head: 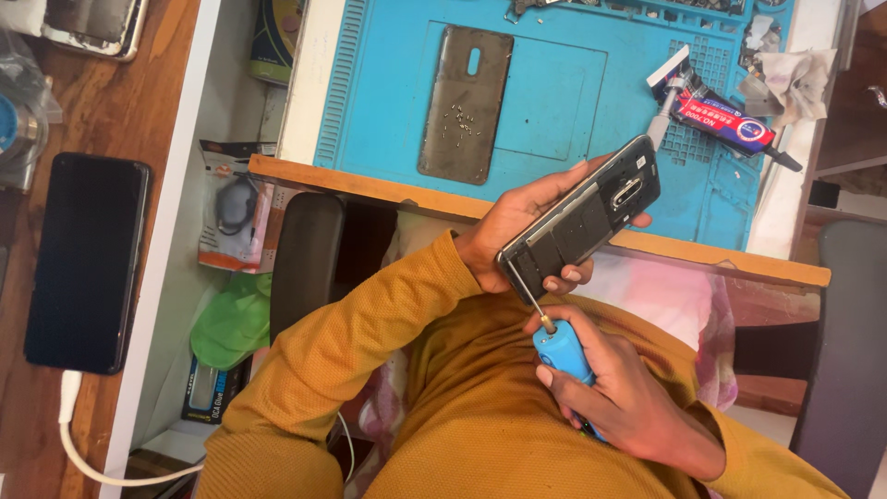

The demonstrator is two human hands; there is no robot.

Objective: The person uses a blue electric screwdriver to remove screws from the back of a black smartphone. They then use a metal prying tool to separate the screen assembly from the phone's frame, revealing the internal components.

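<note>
Holding the opened phone, the left hand gripped tight while the right hand squeezed a blue screwdriver at a bottom screw; steady aim seemed needed.

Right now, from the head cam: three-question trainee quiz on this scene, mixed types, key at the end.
1. True or false: the left hand holds the opened phone above the desk edge.
2. Multiple choice: the right hand grips a) tweezers b) a blue-handled screwdriver c) a glue tube.
3. Fill in: the small loose screws lie on the detached ____, which rests on the blue mat.

Key:
1. True.
2. b; its tip meets the phone's lower corner.
3. Back cover.
</note>
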